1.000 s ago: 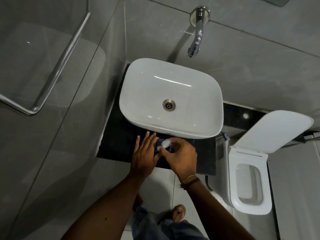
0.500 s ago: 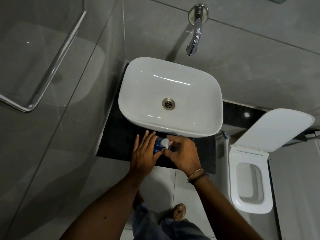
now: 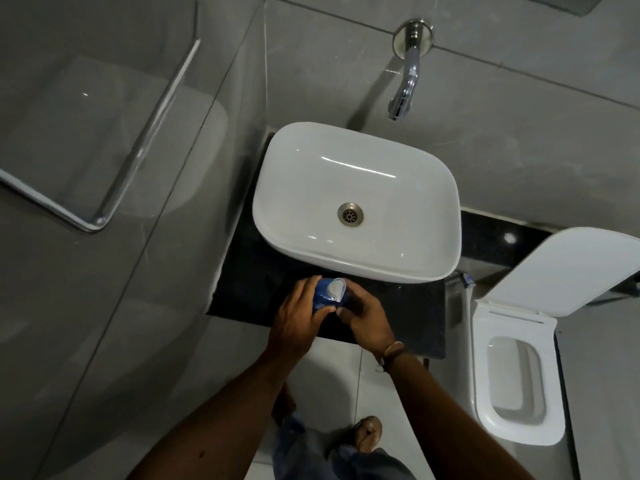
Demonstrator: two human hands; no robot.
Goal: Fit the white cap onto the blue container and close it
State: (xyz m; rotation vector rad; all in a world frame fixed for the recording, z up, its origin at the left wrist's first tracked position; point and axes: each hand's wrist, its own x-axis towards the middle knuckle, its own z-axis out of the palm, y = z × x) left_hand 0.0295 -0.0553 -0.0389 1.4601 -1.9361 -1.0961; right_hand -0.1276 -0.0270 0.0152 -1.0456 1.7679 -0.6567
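A small blue container [image 3: 322, 296] sits between both hands over the black counter [image 3: 256, 282], just in front of the basin. My left hand [image 3: 298, 320] wraps its left side, thumb across the front. A white cap [image 3: 336, 287] rests tilted on the container's top. My right hand [image 3: 363, 317] holds the right side, fingers curled at the cap and container. The lower part of the container is hidden by my fingers.
A white basin [image 3: 356, 202] fills the counter behind my hands, with a chrome wall tap [image 3: 405, 88] above it. A toilet [image 3: 519, 382] with raised lid stands at the right. A glass panel [image 3: 104, 150] is at the left. My sandalled foot [image 3: 367, 434] is below.
My left thumb has closed round the front of the container. The white cap has shifted onto the container's top and shows more. My right hand has dropped slightly lower.
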